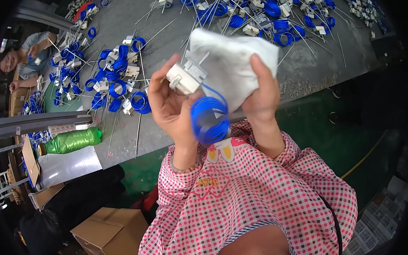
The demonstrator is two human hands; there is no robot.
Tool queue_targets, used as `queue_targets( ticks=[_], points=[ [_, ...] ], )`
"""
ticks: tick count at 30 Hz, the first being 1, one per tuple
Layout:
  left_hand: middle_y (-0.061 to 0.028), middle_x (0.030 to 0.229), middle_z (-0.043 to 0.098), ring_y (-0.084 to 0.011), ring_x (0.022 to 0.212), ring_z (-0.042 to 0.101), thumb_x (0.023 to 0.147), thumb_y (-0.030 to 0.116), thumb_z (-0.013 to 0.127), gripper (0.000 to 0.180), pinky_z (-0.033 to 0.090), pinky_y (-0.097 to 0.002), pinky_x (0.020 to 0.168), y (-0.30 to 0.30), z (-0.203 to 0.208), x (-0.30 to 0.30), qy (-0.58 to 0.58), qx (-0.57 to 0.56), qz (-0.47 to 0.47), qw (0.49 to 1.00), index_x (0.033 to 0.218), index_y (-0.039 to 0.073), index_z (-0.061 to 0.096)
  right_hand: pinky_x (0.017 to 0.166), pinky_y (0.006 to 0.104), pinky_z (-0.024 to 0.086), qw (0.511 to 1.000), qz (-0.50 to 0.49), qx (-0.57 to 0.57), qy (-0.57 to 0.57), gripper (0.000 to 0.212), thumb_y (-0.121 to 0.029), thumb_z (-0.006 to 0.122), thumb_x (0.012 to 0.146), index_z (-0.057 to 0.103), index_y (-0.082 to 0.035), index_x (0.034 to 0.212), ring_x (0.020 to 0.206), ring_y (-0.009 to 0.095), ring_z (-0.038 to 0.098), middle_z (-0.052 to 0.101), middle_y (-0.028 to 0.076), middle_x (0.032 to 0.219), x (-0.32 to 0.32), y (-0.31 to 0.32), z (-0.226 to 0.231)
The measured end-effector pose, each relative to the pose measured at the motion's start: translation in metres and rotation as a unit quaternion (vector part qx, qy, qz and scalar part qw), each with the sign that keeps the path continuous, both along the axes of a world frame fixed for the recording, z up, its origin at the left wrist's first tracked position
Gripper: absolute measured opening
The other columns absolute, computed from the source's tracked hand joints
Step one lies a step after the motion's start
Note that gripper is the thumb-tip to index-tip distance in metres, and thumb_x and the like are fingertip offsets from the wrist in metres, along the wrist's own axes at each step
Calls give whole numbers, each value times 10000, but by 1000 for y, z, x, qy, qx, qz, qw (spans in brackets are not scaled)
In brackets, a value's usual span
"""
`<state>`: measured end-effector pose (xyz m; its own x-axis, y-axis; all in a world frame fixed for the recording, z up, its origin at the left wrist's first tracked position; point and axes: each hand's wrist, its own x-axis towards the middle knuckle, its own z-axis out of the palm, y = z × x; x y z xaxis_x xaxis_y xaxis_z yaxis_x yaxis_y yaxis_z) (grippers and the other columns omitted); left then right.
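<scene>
In front of my chest, my left hand (pixel 168 113) grips a small thermostat (pixel 183 80) with a white housing and a metal bracket on top. From it hangs a blue coiled capillary tube (pixel 203 124), slightly blurred, just below my fingers. A thin probe blurs out to the right of the coil. My right hand (pixel 263 93) pinches a white cloth (pixel 227 56) with grey smudges, thumb on top and the other fingers behind it. The cloth's left edge is close behind the thermostat; whether they touch I cannot tell.
Piles of similar blue-coiled thermostats (pixel 271 11) cover the grey table (pixel 162 50), their thin probes sticking out. A green bottle (pixel 74 141) lies at the left edge. Another person (pixel 35 49) is at the far left. A cardboard box (pixel 110 236) stands lower left.
</scene>
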<state>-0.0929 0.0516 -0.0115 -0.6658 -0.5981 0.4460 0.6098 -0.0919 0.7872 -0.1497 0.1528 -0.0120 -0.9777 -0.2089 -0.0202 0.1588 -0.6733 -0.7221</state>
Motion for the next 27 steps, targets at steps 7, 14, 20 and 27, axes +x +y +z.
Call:
queue_targets(
  ticks=[7,14,20,27],
  points=[
    [-131,1075,420,-212,1010,437,567,-74,660,602,355,-311,864,4,-25,-4,-10,-97,87,991,1088,6,369,800,293,394,992,58,82,79,380,-235,374,835,431,44,1087,931,192,508,505,140,1028,18,-3,17],
    [-82,1018,476,-181,972,464,717,54,613,482,338,-277,862,8,-8,-5,-92,-164,89,978,1143,4,393,832,295,373,996,65,14,64,390,-226,396,832,391,30,1126,964,198,492,494,130,1052,17,-4,14],
    [-76,1023,490,-190,986,453,816,275,512,371,335,-319,895,10,-10,2,-46,273,-150,949,1081,27,434,842,307,371,997,-5,13,77,377,-193,414,834,379,30,1136,984,208,482,476,132,1082,11,-5,8],
    [-103,1124,450,-220,1051,412,843,337,441,448,295,-339,924,25,-4,6,-93,361,-229,899,1142,9,384,749,308,414,950,-83,136,267,272,-104,489,796,492,48,1022,849,214,546,554,129,955,16,-11,0]
  ],
)
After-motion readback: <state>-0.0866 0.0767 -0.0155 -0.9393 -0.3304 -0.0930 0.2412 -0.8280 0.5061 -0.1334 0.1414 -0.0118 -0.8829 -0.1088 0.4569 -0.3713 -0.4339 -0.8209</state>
